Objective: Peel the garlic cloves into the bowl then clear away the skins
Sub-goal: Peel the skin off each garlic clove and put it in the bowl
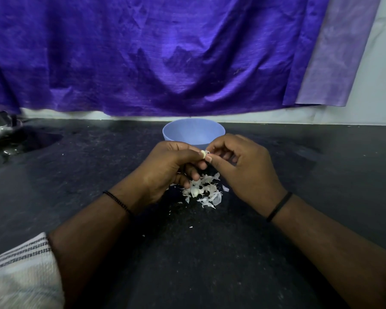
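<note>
holding garlic clove (pixel 202 154) pinched in left hand (pixel 169 168), probably steadying it | picking skin off with right hand (pixel 243 166) fingertips | hovering over skins pile (pixel 204 190) on desk (pixel 299 175), so scraps drop together | sitting just behind: blue bowl (pixel 193 132), contents hidden | hanging close: purple cloth (pixel 165 52), not blocking

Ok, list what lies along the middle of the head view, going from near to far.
Pile of garlic skins on the black counter → garlic clove pinched between the left hand and right hand → blue bowl → purple cloth hanging behind.
</note>
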Action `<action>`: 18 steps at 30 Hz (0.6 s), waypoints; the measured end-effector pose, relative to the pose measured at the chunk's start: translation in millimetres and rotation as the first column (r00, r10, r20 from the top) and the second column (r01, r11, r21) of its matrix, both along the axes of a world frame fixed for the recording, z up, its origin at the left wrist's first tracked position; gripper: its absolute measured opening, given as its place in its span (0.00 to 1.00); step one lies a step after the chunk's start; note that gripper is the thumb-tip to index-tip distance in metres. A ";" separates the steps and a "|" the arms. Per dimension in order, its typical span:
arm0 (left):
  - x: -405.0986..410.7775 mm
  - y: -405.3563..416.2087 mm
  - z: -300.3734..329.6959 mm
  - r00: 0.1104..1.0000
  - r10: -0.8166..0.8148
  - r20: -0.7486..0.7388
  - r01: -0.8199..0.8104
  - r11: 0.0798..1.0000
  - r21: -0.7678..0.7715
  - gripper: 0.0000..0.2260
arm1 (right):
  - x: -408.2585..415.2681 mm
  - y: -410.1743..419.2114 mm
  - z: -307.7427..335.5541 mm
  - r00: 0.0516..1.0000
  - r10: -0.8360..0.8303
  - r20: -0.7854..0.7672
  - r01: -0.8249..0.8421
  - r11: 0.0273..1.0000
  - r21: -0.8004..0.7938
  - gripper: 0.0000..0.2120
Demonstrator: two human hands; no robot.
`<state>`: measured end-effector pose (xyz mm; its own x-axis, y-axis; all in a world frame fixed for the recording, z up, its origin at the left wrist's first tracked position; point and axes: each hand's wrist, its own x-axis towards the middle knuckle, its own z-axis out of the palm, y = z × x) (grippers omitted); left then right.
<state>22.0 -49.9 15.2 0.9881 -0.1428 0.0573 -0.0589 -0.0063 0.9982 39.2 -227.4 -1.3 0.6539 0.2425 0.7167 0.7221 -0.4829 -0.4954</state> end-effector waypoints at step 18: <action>-0.2 1.2 1.8 1.000 0.006 0.016 -0.006 1.000 0.029 0.06 | -3.0 -0.3 2.6 0.998 0.018 -0.059 -0.014 0.998 0.068 0.11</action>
<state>21.8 -48.7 17.0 0.9879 -0.1388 0.0694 -0.0750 -0.0353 0.9966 36.3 -227.6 1.2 0.6920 0.2053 0.6920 0.6978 -0.4355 -0.5686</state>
